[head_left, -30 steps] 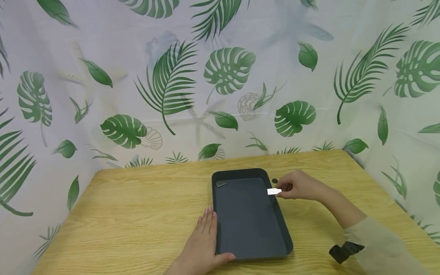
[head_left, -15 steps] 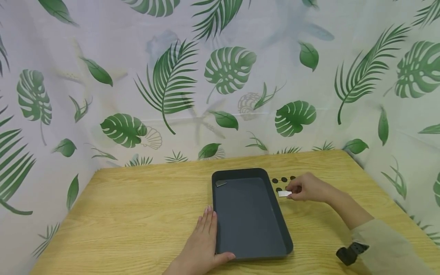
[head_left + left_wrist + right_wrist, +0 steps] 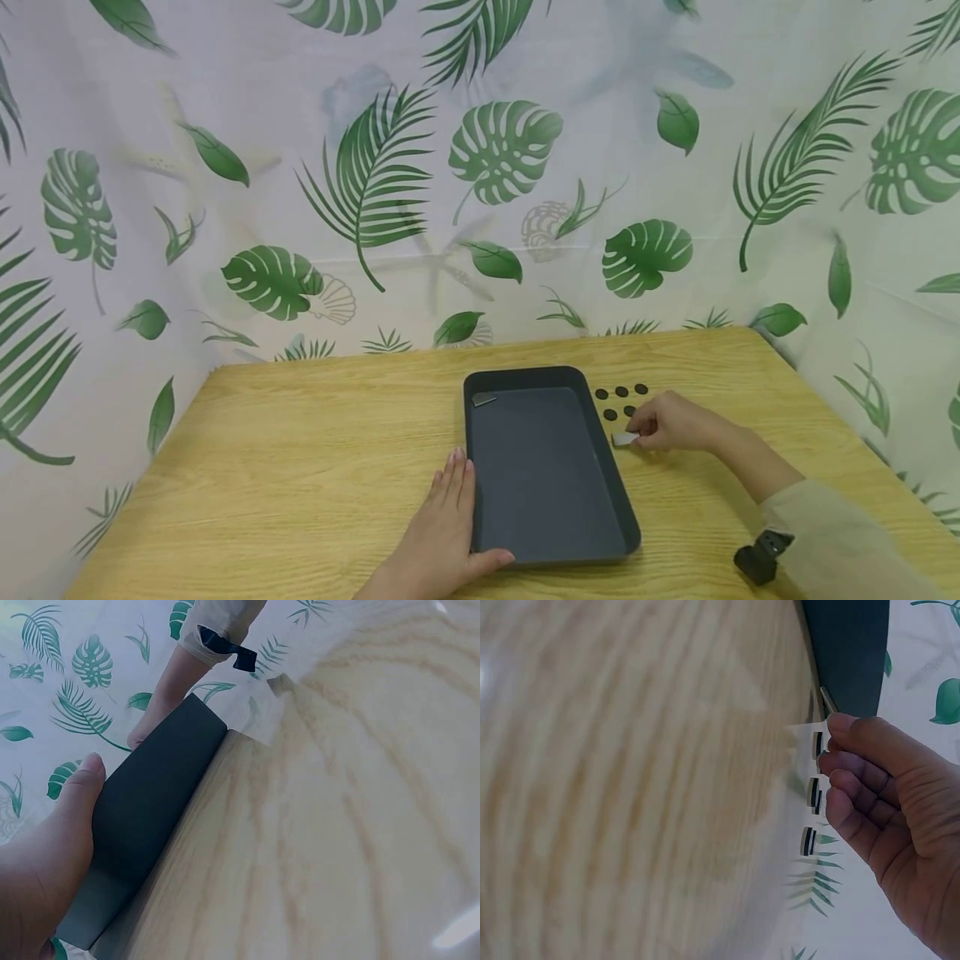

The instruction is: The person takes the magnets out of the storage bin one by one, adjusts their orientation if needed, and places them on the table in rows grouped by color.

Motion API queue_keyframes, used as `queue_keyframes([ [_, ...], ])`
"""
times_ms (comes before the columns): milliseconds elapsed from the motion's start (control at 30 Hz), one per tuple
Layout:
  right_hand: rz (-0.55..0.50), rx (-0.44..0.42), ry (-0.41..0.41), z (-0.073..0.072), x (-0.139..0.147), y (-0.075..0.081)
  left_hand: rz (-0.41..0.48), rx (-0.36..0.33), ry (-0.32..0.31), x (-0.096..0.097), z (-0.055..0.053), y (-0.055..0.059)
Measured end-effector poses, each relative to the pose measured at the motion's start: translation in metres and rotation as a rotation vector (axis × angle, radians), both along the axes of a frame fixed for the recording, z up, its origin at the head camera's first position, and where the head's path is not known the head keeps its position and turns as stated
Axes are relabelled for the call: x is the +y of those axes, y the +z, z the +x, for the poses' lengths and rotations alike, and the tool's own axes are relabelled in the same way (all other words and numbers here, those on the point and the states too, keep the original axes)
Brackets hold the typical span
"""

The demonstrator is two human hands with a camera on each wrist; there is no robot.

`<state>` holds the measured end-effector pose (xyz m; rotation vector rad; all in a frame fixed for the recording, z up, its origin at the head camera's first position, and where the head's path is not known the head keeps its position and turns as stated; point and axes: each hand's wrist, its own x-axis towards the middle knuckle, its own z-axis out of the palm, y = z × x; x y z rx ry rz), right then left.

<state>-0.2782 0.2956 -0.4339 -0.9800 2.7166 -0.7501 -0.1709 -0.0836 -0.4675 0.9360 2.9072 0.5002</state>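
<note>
A dark grey rectangular tray (image 3: 547, 492) lies on the wooden table. My left hand (image 3: 431, 533) rests against its left wall, fingers straight along the side and thumb over the near edge. To the right of the tray, my right hand (image 3: 678, 425) pinches a small flat silver metal piece (image 3: 624, 438) between thumb and fingertips, low over the table. In the right wrist view this metal piece (image 3: 827, 700) shows edge-on beyond the thumb. A similar silver piece (image 3: 484, 400) lies inside the tray at its far left corner.
Several small black discs (image 3: 602, 394) sit in two rows on the table (image 3: 315, 467), between the tray's far right side and my right hand. A leaf-patterned cloth (image 3: 495, 192) hangs behind and at both sides. A black strapped device (image 3: 759, 558) sits on the right sleeve.
My right hand has moved from over the tray's right rim to the right and toward me, carrying the silver metal piece down near the table. More black discs are uncovered. My left hand stays put.
</note>
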Motion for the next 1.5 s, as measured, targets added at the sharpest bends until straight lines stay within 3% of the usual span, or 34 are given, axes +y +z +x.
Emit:
queue_keyframes([
  [233,0.011,-0.011,0.059,0.001,0.0,-0.004,0.009,-0.007,0.0,0.0,-0.001,0.0],
  [500,0.002,-0.027,0.051,0.0,0.002,-0.005,0.008,-0.007,-0.003,0.0,0.0,0.0],
  [800,-0.004,0.053,0.101,0.002,0.002,-0.007,0.006,-0.016,-0.004,-0.001,0.001,0.003],
  [1133,-0.058,0.033,0.063,0.002,0.005,-0.014,0.019,-0.023,-0.001,-0.001,0.001,0.002],
  [1500,-0.05,0.031,0.042,0.004,0.003,-0.01,0.019,-0.033,-0.004,-0.001,0.002,0.003],
])
